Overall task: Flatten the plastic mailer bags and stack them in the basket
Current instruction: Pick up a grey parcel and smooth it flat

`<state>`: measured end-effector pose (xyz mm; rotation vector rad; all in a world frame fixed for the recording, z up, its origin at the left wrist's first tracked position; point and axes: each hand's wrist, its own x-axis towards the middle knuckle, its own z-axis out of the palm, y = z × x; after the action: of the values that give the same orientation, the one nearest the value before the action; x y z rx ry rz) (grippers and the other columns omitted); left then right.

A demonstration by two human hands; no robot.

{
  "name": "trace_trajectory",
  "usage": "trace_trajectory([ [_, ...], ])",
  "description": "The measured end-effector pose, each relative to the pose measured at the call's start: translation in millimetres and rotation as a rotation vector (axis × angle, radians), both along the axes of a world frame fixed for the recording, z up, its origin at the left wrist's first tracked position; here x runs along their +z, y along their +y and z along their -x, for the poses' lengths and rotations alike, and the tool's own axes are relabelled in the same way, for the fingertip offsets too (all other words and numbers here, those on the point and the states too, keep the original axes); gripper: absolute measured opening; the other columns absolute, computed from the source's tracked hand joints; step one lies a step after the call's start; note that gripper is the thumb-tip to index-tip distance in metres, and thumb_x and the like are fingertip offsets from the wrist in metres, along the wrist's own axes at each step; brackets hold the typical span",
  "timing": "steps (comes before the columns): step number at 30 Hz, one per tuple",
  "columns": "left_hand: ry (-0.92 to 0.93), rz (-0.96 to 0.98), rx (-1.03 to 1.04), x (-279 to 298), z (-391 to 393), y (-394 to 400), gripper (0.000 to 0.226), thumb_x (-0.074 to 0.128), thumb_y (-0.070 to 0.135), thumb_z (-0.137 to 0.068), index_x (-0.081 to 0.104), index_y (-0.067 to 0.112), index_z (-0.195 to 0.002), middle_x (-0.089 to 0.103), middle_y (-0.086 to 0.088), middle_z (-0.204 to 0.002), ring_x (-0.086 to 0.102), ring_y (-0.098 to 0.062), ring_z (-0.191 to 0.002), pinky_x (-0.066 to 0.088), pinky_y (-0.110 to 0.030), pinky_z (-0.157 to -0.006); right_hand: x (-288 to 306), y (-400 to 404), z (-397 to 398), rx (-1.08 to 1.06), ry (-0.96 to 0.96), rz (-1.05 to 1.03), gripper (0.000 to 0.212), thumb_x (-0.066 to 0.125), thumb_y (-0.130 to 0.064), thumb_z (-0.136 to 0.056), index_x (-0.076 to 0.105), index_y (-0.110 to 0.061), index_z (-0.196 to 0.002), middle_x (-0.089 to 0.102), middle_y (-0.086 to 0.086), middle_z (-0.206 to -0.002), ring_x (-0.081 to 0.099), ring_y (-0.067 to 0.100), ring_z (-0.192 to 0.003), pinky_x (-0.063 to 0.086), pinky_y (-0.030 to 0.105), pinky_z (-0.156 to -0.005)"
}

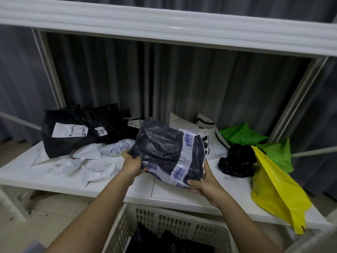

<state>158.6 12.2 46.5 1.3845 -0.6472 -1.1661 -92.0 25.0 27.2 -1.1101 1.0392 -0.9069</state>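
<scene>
Grey mailer bag gripped by both hands.

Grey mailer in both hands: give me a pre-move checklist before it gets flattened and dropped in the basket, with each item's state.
1. Left hand grip on the grey mailer: ok, fingers curl round its left edge.
2. Right hand grip: ok, holds the lower right corner.
3. Mailer flat: not ok, crumpled and bulging.
4. Mailer lifted off the white shelf: cannot tell.
5. Basket within reach: ok, directly below the shelf edge.
6. Room in basket: cannot tell, dark bags lie inside, depth hidden.
</scene>
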Motion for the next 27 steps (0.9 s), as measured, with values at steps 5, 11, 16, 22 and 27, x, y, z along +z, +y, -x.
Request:
trace_trajectory([
  [5, -0.158, 0.04, -0.12, 5, -6, 2, 0.05, 0.04, -0.007, -0.095, 0.028, 0.02, -0.136, 0.037, -0.008, -0.141, 0.057, -0.033, -0.101, 0.056, -0.033, -0.06, 3, -7, 7, -0.067, 0.043, 0.008, 0.095, 0.059, 0.022, -0.077, 0.03, -0.047, -0.135, 0.053, 0.008, -0.13, 0.062, 0.027, -0.108, 0.059, 0.04, -0.075],
  [11, -0.213, 0.172, -0.173, 21, -7, 13, 0.07, 0.04, -0.015, -0.092, 0.021, 0.023, -0.147, 0.039, -0.002, -0.137, 0.058, -0.022, -0.098, 0.056, -0.026, -0.065, 7, -12, 11, -0.085, 0.139, -0.058, 0.078, 0.065, 0.007, -0.08, 0.034, -0.036, -0.138, 0.063, 0.004, -0.118, 0.061, 0.025, -0.108, 0.05, 0.045, -0.088],
  [16, -0.221, 0.182, -0.162, 27, -11, 14, 0.074, 0.04, -0.015, -0.092, 0.017, 0.025, -0.15, 0.035, 0.001, -0.133, 0.052, -0.025, -0.107, 0.054, -0.034, -0.077, 31, -24, 12, -0.247, -0.091, -0.056, 0.033, 0.061, -0.019, -0.09, 0.055, -0.017, -0.122, 0.064, 0.008, -0.111, 0.062, 0.023, -0.097, 0.05, 0.033, -0.07],
  [22, -0.481, 0.028, -0.058, 12, -19, 12, 0.064, 0.052, 0.011, -0.097, 0.017, 0.017, -0.15, 0.036, -0.014, -0.148, 0.039, -0.032, -0.133, 0.036, -0.042, -0.108, 38, -30, 10, -0.384, 0.286, 0.25, 0.007, 0.067, -0.01, -0.086, 0.061, -0.01, -0.087, 0.065, 0.007, -0.093, 0.06, 0.019, -0.084, 0.052, 0.024, -0.066],
  [27, -0.218, -0.025, -0.042, 13, -17, 9, 0.043, 0.031, 0.039, -0.102, 0.037, 0.019, -0.14, 0.047, -0.009, -0.133, 0.055, -0.028, -0.11, 0.049, -0.041, -0.087, 26, -28, 10, -0.372, 0.589, 0.585, 0.024, 0.065, 0.004, -0.078, 0.053, -0.017, -0.083, 0.058, 0.002, -0.089, 0.056, 0.02, -0.079, 0.045, 0.032, -0.068],
])
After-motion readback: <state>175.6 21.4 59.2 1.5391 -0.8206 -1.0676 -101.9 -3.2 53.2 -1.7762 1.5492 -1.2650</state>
